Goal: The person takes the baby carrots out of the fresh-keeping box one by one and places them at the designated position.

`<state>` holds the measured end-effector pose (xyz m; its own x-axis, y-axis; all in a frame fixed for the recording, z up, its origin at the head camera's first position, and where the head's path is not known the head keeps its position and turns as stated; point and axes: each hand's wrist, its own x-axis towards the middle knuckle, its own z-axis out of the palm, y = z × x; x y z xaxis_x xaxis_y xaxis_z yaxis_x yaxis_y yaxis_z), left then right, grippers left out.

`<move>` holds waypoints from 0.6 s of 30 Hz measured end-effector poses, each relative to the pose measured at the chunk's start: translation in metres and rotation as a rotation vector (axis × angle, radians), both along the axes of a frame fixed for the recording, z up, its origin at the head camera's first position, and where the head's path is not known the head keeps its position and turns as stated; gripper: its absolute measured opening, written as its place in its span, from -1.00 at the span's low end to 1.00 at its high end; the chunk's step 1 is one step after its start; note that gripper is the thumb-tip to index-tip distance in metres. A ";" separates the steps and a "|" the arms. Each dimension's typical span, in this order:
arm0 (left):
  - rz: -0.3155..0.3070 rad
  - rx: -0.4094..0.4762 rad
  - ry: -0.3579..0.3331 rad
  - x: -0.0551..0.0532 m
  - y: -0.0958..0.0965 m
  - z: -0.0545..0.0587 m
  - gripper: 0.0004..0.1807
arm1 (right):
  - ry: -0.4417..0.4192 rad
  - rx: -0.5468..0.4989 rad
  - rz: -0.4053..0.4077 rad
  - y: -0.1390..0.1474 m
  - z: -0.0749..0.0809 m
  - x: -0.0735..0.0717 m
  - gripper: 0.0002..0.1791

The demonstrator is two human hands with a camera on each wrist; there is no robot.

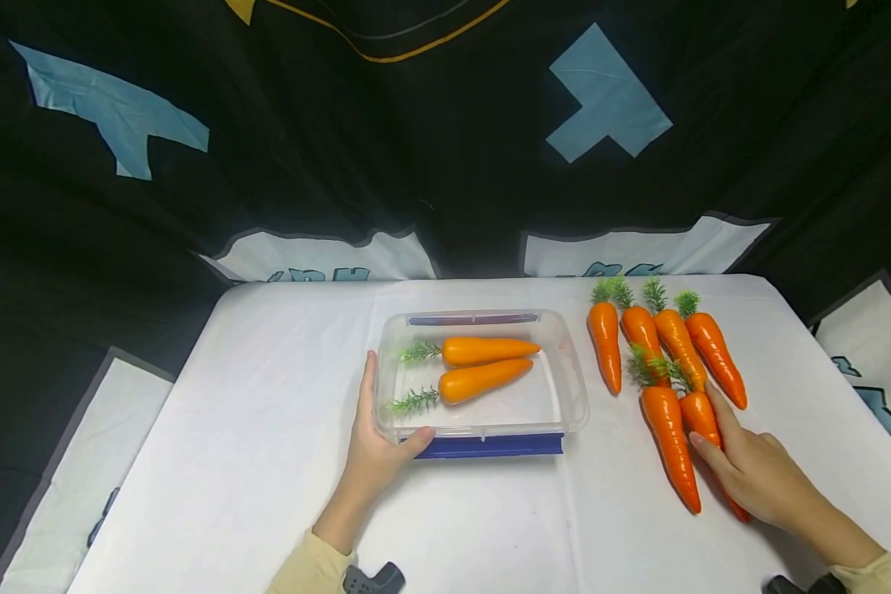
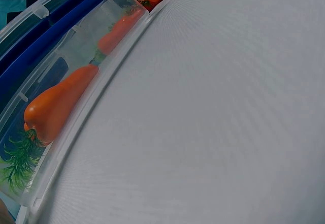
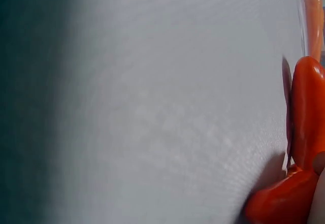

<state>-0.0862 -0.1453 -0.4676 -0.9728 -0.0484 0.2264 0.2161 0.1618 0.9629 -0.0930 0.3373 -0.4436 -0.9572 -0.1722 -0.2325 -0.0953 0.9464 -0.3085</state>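
My left hand point(image 1: 377, 452) holds the near left corner of a clear plastic box point(image 1: 577, 404), thumb over the front rim and fingers along the left side. Inside lie two carrots, one farther back point(image 1: 490, 351) and one nearer point(image 1: 484, 382), green tops pointing left. The left wrist view shows a carrot point(image 2: 63, 102) through the box wall. On the right, my right hand point(image 1: 759, 469) grips a carrot point(image 1: 700, 417) between thumb and fingers, its tip pointing toward me. Another carrot point(image 1: 670, 445) lies just left of it. In the right wrist view, carrots point(image 3: 307, 112) show at the right edge.
Several more carrots point(image 1: 604, 342) lie in a row behind the right hand, tops pointing away. A blue latch flap point(image 1: 490, 446) juts from the box's front. All stand on a white-covered table point(image 1: 267, 396), with a dark patterned cloth point(image 1: 386, 148) behind it.
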 end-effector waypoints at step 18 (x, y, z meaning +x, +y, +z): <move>-0.009 0.012 0.015 -0.001 0.001 0.000 0.35 | -0.086 0.086 0.000 0.004 0.004 -0.008 0.08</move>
